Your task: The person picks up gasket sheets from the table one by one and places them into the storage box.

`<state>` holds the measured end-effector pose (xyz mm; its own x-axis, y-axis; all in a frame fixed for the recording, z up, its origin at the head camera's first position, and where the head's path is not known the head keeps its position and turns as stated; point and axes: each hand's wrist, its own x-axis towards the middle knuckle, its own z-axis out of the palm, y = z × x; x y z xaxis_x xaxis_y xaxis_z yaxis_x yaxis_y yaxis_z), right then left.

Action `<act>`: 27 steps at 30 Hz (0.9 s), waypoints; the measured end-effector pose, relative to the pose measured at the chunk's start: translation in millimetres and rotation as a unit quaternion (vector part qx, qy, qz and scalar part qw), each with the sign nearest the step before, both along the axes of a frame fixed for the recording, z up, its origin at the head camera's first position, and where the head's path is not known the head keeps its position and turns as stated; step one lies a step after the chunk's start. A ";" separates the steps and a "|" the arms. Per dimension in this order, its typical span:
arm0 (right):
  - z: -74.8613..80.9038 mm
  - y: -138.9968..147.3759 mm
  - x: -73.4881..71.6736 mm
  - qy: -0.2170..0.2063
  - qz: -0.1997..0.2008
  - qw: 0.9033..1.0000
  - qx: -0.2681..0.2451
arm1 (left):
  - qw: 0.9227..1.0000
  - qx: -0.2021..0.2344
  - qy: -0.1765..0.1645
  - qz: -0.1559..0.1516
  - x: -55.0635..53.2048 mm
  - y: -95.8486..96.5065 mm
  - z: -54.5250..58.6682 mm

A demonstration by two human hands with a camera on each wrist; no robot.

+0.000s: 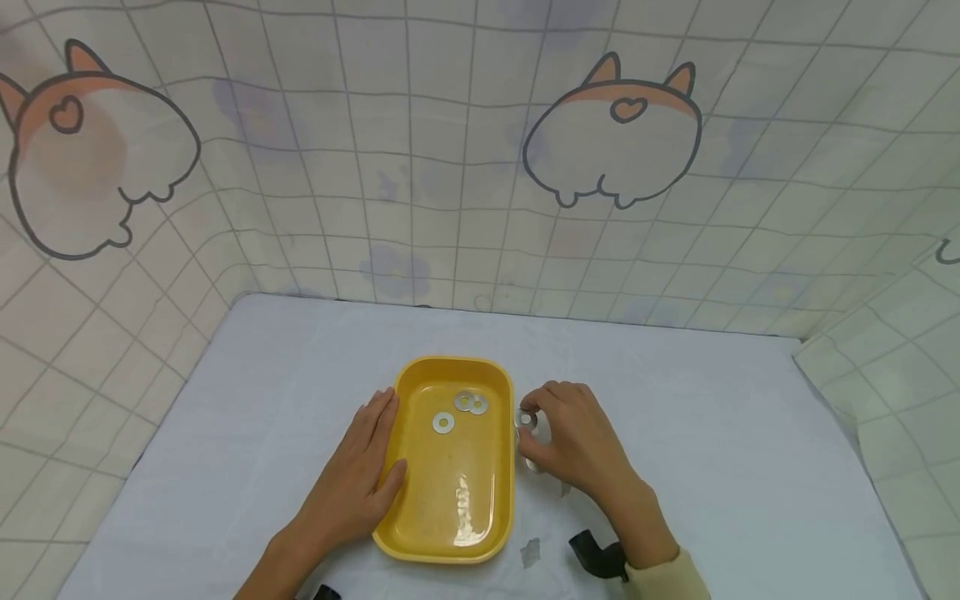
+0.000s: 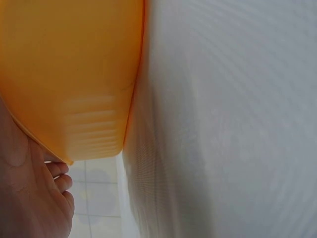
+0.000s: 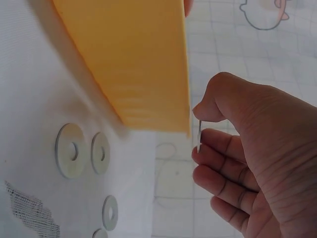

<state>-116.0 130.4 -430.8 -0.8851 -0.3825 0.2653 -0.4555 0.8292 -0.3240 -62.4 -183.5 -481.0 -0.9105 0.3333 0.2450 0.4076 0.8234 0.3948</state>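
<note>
Now the right hand (image 1: 577,437) is pinching 1 flat metal washer (image 3: 199,136) between thumb and fingers, just beside the yellow tray (image 1: 423,512). The left hand (image 1: 352,475), fingers fairly straight, is resting along the tray's left side. That thin-edged grip could be slipping, dropping it among the loose washers (image 3: 64,156).

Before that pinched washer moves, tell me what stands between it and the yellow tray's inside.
Only the right wall of the yellow tray stands between the washer in the right hand and the inside. Nothing else visible blocks it; the left hand is at the opposite side.
</note>
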 end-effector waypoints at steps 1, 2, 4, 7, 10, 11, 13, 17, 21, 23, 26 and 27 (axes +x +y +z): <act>0.7 -0.9 -0.6 -0.001 0.000 1.000 0.000 | 1.000 0.000 0.001 0.000 0.0 -0.2 -0.1; 1.3 -1.8 -1.3 -0.002 0.000 1.000 -0.001 | 1.000 0.000 0.003 0.000 0.0 -0.4 -0.3; 2.7 -3.8 -2.4 -0.007 0.000 1.000 -0.002 | 1.000 0.002 0.006 0.000 -0.2 -0.6 -0.6; 4.1 -7.1 -4.1 -0.012 0.005 1.000 -0.005 | 1.000 0.003 0.012 -0.001 -0.3 -0.8 -0.8; 5.8 -10.2 -5.5 -0.016 0.011 1.000 -0.006 | 1.000 0.003 0.009 -0.002 0.0 -0.5 -0.6; 6.5 -11.3 -6.0 -0.017 0.013 1.000 -0.007 | 1.000 0.002 0.009 -0.001 0.1 -0.4 -0.5; 8.1 -13.2 -6.7 -0.019 0.017 1.000 -0.008 | 1.000 0.002 0.005 -0.001 0.3 -0.2 -0.2; 10.1 -16.7 -9.1 -0.015 0.028 0.999 -0.012 | 1.000 0.003 0.004 0.000 0.4 0.1 0.9; 11.2 -20.2 -11.7 -0.008 0.041 0.999 -0.015 | 1.000 0.002 0.002 0.002 0.5 0.3 1.4; 12.3 -22.1 -13.1 -0.006 0.046 0.999 -0.014 | 1.000 0.001 -0.001 0.003 0.4 0.3 1.5; 13.9 -24.9 -15.8 -0.002 0.051 0.999 -0.010 | 1.000 0.000 0.000 0.004 0.3 0.0 1.4; 14.3 -25.7 -16.8 -0.001 0.053 0.999 -0.009 | 1.000 0.000 0.001 0.004 0.3 0.0 1.6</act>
<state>-132.8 104.7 -416.5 -0.8410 -0.4685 0.2706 -0.5388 0.7711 -0.3394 -62.1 -183.5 -479.4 -0.9125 0.3265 0.2465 0.4022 0.8264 0.3941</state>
